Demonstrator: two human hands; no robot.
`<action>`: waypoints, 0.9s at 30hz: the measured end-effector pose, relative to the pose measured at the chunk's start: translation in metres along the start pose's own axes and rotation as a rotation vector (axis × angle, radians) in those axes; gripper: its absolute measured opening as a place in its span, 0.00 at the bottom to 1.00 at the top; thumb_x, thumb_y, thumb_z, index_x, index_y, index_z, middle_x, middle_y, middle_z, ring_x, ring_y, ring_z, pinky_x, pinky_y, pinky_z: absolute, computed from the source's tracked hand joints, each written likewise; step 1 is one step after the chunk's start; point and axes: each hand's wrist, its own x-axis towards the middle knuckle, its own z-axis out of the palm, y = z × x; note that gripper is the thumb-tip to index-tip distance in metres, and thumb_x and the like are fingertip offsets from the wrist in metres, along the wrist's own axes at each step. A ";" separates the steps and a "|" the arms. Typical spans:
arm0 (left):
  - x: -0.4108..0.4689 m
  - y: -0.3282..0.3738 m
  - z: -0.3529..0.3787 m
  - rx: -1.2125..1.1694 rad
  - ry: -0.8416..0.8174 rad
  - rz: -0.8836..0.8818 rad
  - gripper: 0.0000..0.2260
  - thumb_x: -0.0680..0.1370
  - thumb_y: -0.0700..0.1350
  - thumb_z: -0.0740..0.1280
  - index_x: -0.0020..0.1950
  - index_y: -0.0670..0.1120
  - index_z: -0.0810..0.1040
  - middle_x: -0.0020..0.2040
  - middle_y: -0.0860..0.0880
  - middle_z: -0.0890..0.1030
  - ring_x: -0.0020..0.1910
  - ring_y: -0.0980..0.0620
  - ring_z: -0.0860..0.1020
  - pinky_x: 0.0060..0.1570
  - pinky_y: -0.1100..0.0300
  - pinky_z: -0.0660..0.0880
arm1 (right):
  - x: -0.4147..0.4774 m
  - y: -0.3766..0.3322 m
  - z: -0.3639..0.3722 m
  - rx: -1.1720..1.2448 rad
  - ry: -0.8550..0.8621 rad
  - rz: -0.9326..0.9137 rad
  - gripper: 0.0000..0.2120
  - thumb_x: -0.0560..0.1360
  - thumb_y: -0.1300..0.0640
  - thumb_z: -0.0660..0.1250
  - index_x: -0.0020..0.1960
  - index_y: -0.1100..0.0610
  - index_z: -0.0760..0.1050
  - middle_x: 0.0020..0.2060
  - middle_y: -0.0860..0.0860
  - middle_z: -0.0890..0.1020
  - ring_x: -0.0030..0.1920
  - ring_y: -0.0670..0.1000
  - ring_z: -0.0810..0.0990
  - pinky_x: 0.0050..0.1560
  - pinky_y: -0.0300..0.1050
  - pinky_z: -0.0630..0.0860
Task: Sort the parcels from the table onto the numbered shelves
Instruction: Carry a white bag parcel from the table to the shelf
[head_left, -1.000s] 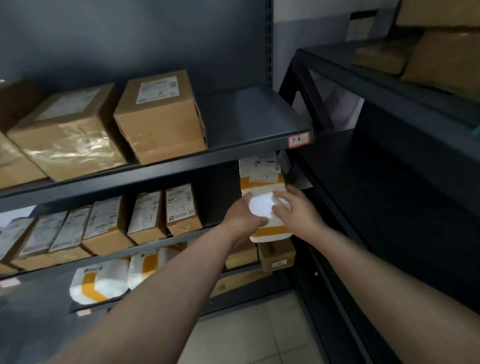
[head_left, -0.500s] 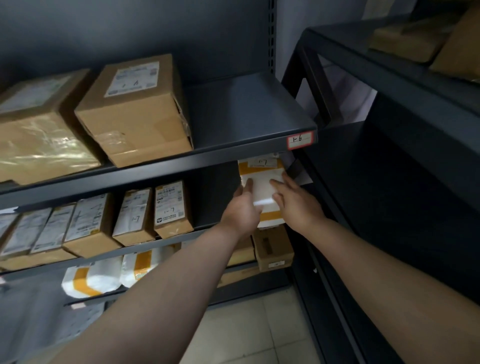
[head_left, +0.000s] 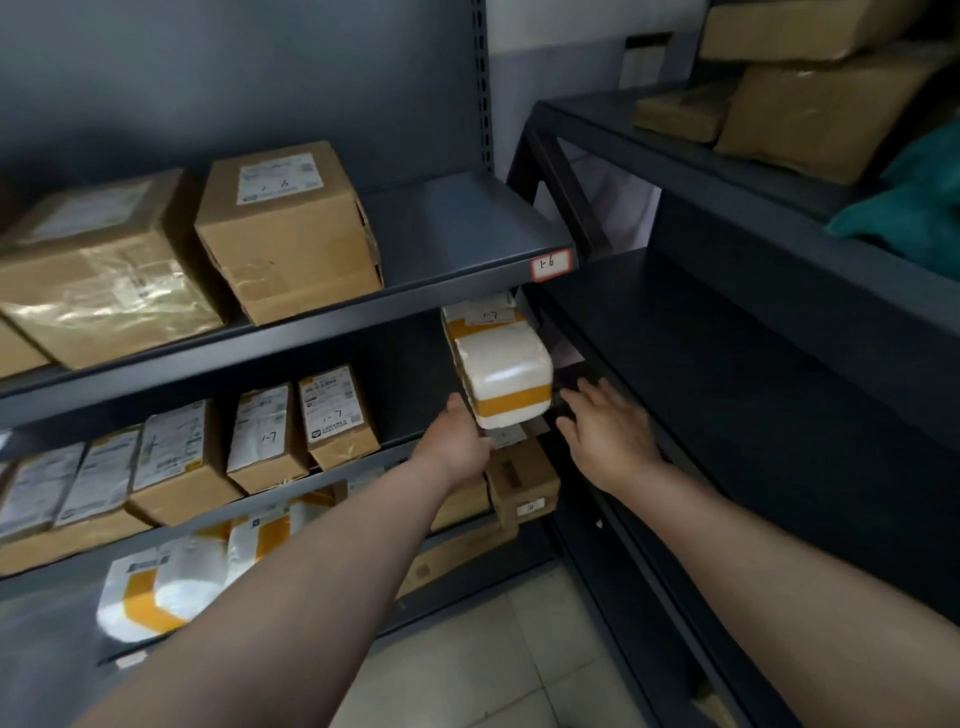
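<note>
A left hand (head_left: 457, 441) reaches under a white parcel with orange tape (head_left: 506, 382), its fingertips hidden beneath the package. The upper shelf (head_left: 457, 239) covers the parcel's far end. The writing on the shelf tag (head_left: 551, 264) is too small to read with certainty. Cardboard boxes (head_left: 98, 275) run off the left edge, and a teal bundle (head_left: 914, 218) is cut off at right.

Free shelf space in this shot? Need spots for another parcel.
Open: the 1-6 shelf right of the labelled brown box, out to the 1-6 tag. Also the dark side shelf on the right, bare. On the shelf below, a gap between the upright boxes and the white parcel. Crowded: that shelf's left part, and the top right shelf.
</note>
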 end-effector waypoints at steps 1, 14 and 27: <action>-0.008 -0.001 0.000 0.059 -0.022 0.039 0.27 0.78 0.48 0.66 0.74 0.43 0.60 0.65 0.43 0.74 0.57 0.47 0.75 0.49 0.59 0.71 | -0.014 -0.003 0.002 -0.023 -0.016 0.019 0.21 0.82 0.48 0.51 0.74 0.51 0.61 0.76 0.52 0.60 0.76 0.54 0.52 0.72 0.55 0.53; -0.154 -0.006 0.022 0.617 -0.333 0.622 0.18 0.81 0.48 0.63 0.71 0.49 0.70 0.66 0.46 0.73 0.64 0.47 0.72 0.59 0.54 0.73 | -0.247 -0.053 0.030 -0.081 -0.099 0.365 0.20 0.82 0.47 0.52 0.72 0.52 0.63 0.69 0.51 0.70 0.69 0.54 0.67 0.62 0.52 0.65; -0.375 0.094 0.161 0.724 -0.657 1.205 0.20 0.80 0.49 0.64 0.72 0.53 0.69 0.69 0.49 0.72 0.63 0.48 0.74 0.56 0.55 0.73 | -0.556 -0.021 0.007 0.009 0.048 1.089 0.20 0.82 0.46 0.52 0.70 0.52 0.66 0.64 0.53 0.73 0.61 0.57 0.73 0.57 0.53 0.70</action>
